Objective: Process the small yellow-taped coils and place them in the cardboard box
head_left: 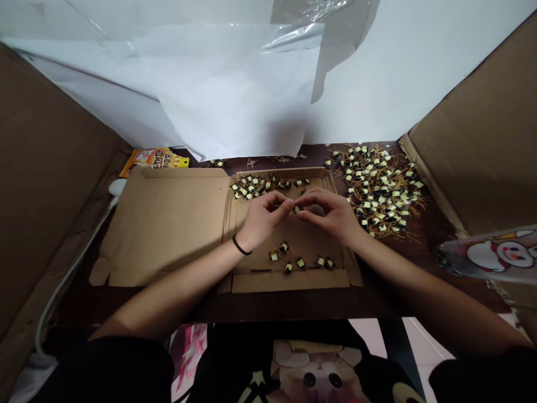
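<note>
A small wire-wound coil (297, 208), black with a pale yellow face, is between my two hands above the open cardboard box (289, 282). My right hand (331, 214) pinches it from the right with thumb and index finger. From the other side, the thumb and index finger of my left hand (268, 215) close at the coil's left edge; whether they grip its body or a wire is hidden. Several similar coils (300, 263) lie loose near the box's front edge. Behind my hands, a cluster of coils (251, 186) sits along the back of the box.
Right of the box, a large heap of coils (381, 190) with copper-coloured wires covers the dark table (268, 307). The box's flat lid (168, 224) opens to the left, near an orange snack packet (155, 158) and a white cable (71, 268). A printed clear cylinder (490, 254) is at right.
</note>
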Available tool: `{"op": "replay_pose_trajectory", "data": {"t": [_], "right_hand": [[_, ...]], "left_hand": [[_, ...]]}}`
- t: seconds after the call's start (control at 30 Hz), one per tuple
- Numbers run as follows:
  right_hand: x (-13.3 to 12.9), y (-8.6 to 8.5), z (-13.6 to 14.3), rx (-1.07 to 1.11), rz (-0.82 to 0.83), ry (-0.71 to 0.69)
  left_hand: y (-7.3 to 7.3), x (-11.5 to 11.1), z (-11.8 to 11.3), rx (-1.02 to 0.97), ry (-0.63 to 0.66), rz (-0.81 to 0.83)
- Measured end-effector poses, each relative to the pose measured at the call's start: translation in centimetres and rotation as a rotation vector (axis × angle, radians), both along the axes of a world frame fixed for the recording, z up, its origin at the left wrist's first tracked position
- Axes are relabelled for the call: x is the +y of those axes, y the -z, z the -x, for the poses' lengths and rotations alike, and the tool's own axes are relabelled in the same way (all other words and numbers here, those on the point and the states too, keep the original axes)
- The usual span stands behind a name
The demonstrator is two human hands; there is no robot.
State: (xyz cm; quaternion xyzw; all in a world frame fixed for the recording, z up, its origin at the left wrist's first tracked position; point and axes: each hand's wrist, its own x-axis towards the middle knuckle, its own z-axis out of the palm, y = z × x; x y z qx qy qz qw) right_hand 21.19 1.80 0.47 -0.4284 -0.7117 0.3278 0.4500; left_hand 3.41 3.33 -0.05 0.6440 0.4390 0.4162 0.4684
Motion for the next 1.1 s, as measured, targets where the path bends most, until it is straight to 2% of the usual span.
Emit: {"op": "replay_pose_trajectory", "data": {"t": [0.17, 0.33, 0.5, 0.57, 0.8, 0.9, 1.0, 1.1], "right_hand": [[0.0, 0.2, 0.2, 0.044, 0.035, -0.002], [0.0, 0.5, 0.5, 0.087, 0.142, 0.009], [-0.1, 0.5, 0.7, 0.146, 0.196, 0.008], [-0.1, 0.5, 0.8, 0.153, 0.212, 0.014], [0.0, 0.7, 0.7, 0.167, 0.237, 0.000], [0.2, 0.6, 0.4, 0.184, 0.230, 0.042], [0.6, 0.5, -0.1, 0.165, 0.218, 0.076], [0.9, 0.6, -0.3, 0.126, 0.217, 0.059]], "left_hand": [[0.0, -0.2, -0.1, 0.024, 0.022, -0.066], [-0.1, -0.6, -0.3, 0.079, -0.014, -0.140], [-0.4, -0.9, -0.4, 0.155, -0.066, -0.362], [-0.5, -1.0, -0.4, 0.179, -0.057, -0.390], [-0.5, -0.9, -0.5, 0.204, -0.031, -0.259], [-0.2, -0.3, -0.2, 0.176, -0.055, -0.198], [0.0, 0.1, 0.1, 0.084, -0.079, -0.113], [0.1, -0.1, 0.1, -0.090, -0.021, -0.053]]}}
